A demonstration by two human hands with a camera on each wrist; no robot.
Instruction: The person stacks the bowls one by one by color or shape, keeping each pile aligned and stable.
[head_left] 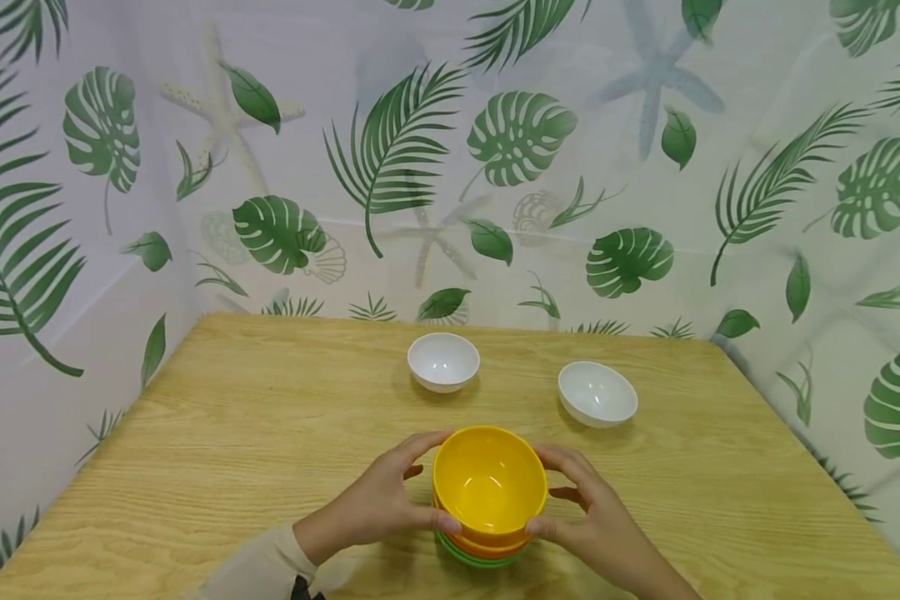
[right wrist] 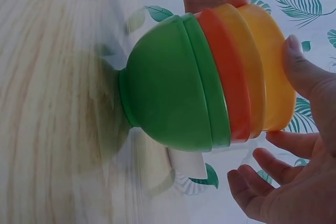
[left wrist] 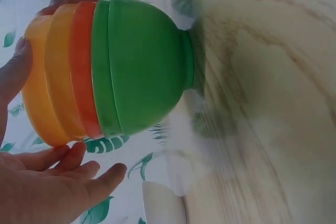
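A yellow bowl (head_left: 491, 475) tops a nested stack in front of me, its inside facing up. My left hand (head_left: 378, 498) holds its left side, thumb on the near wall and fingers farther back. On the other side my right hand (head_left: 596, 512) grips it the same way. Beneath it, in the left wrist view, come a yellow-orange bowl (left wrist: 59, 77), a red-orange bowl (left wrist: 84, 72) and green (left wrist: 147, 66) at the bottom. The green part shows a second edge; whether that is another bowl I cannot tell. The stack's green foot is at the tabletop.
Two white bowls stand upright behind the stack: one white bowl (head_left: 444, 364) near the back edge, another white bowl (head_left: 598, 395) farther right and closer. The wood-grain table (head_left: 292, 400) meets a leaf-printed backdrop (head_left: 405, 283) behind and at both sides.
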